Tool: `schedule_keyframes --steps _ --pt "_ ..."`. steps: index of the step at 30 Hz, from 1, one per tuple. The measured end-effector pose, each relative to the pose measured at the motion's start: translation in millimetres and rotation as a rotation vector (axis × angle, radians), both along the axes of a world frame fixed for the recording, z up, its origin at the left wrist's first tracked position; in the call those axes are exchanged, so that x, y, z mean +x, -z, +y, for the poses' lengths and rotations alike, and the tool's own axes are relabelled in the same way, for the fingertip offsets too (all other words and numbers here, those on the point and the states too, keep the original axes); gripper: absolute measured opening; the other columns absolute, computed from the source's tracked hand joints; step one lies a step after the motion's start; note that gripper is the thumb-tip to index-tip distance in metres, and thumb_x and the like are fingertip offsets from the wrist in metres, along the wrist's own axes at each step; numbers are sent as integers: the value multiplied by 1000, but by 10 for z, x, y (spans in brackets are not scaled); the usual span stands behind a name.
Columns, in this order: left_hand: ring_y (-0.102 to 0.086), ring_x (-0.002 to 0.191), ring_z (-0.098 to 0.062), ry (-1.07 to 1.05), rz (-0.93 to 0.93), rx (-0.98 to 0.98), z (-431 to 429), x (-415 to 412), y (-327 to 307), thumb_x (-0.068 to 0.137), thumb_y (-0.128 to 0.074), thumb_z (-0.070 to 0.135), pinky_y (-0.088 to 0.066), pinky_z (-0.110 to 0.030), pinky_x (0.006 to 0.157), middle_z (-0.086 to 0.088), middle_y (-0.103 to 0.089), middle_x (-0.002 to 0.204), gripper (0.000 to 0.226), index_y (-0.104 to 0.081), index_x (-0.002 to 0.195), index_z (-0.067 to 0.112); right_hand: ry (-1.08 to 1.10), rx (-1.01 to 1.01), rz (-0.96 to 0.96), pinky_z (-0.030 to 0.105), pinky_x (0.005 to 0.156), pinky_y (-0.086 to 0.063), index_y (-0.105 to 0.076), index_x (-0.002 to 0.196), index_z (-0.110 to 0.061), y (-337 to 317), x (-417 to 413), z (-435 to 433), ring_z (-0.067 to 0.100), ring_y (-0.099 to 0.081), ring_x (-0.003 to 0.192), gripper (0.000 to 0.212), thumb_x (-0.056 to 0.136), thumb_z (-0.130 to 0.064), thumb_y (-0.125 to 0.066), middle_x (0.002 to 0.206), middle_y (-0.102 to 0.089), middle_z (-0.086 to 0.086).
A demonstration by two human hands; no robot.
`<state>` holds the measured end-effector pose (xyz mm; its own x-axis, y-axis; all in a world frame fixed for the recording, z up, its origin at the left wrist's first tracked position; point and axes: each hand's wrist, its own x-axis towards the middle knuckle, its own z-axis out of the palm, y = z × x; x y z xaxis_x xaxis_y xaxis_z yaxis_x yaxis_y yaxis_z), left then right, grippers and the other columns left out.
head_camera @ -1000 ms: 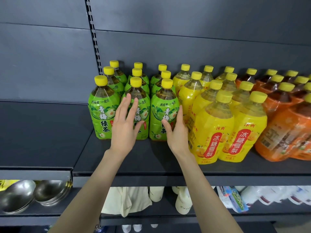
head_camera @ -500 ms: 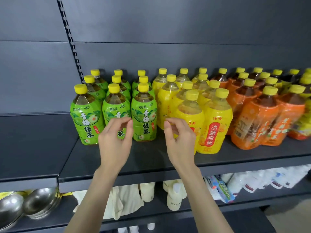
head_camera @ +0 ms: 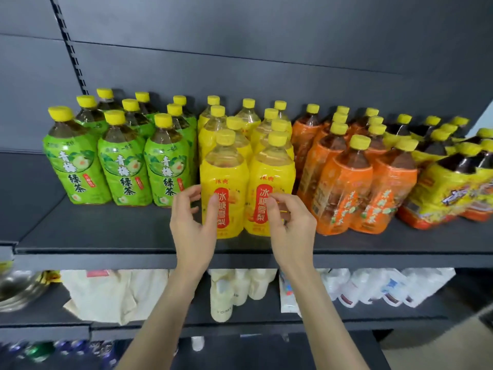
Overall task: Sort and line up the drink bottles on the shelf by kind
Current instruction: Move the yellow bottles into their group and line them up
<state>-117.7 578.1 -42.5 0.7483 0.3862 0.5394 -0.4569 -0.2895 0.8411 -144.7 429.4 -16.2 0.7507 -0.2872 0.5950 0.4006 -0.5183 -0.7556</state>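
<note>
Drink bottles with yellow caps stand in blocks by kind on the dark shelf (head_camera: pixel 106 236). From left to right there are green-label tea bottles (head_camera: pixel 120 166), yellow-label bottles (head_camera: pixel 226 172), orange-label bottles (head_camera: pixel 344 182) and dark drinks in yellow wrap (head_camera: pixel 448 188). My left hand (head_camera: pixel 192 222) hovers at the left side of the front left yellow bottle, fingers loosely curled, thumb near its label. My right hand (head_camera: pixel 290 225) is in front of the front right yellow bottle (head_camera: pixel 272 169), fingers loosely curled. Neither hand holds anything.
The shelf's front strip in front of the green bottles is bare. Below are a cloth bag (head_camera: pixel 114 295), pale bottles (head_camera: pixel 221 297), white pouches (head_camera: pixel 386 287) and metal bowls (head_camera: pixel 16 287) at far left. A slotted upright (head_camera: pixel 72 49) runs up the back panel.
Both hands left the green bottles and moved right to the front yellow bottles, with the fingers now curled. The view shifted right and shows more orange and dark bottles.
</note>
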Motion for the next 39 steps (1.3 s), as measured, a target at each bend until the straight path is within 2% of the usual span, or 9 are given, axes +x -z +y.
schedule_keyframes --steps 4,8,12,17,21,26,29,33,39 --pt "-49 114 -9 -68 61 -17 -171 -7 88 86 -57 50 -42 -22 92 6 -48 120 46 -46 123 24 -38 18 32 33 77 -54 -69 105 -8 43 32 -211 9 -62 87 17 95 -15 -57 101 -66 2" --pt "-45 121 -13 -71 108 -70 -239 108 22 87 -58 49 -41 -36 101 2 -44 126 59 -40 132 16 -59 44 44 36 80 -54 -67 109 -7 33 132 -307 13 -61 91 19 93 -16 -60 103 -63 4" --pt "-48 120 -18 -57 112 -96 -264 240 -30 85 -55 53 -42 -44 101 -3 -49 128 64 -40 133 13 -35 84 40 35 83 -52 -62 109 -10 96 235 -353 11 -58 94 23 91 -23 -65 104 -58 2" --pt "-54 117 -17 21 128 -182 -319 359 -34 82 -49 58 -46 -37 99 -3 -55 129 70 -36 138 18 -87 188 171 41 92 -49 -50 125 -16 135 399 -395 15 -53 109 64 77 -56 -65 119 -53 0" --pt "-60 107 -16 27 136 -243 -308 440 26 74 -54 62 -51 -18 84 -4 -62 119 74 -48 131 16 -182 204 274 45 102 -44 -37 140 -20 190 538 -348 17 -43 126 91 67 -64 -67 134 -43 0" --pt "-63 101 -21 95 178 -261 -245 548 77 77 -59 48 -54 -31 82 -8 -65 109 51 -55 116 16 -230 216 290 45 101 -46 -41 139 -20 262 639 -357 15 -46 124 92 65 -69 -65 135 -43 1" --pt "-64 97 -11 129 188 -270 -278 570 98 77 -59 47 -53 -23 78 0 -65 107 44 -52 114 24 -262 245 285 44 96 -50 -41 137 -23 302 678 -424 16 -53 119 85 67 -66 -66 133 -49 2" --pt "-64 86 1 119 164 -273 -338 565 113 75 -61 45 -50 -11 68 7 -65 99 53 -53 117 14 -310 277 260 20 82 -51 -41 122 -45 309 708 -483 0 -59 107 63 68 -65 -66 121 -58 -14" --pt "-62 87 9 113 128 -265 -359 570 147 78 -60 42 -47 -6 66 12 -63 102 58 -51 124 9 -307 291 242 8 74 -49 -40 122 -44 319 749 -503 -9 -58 102 54 74 -55 -64 114 -58 -21"
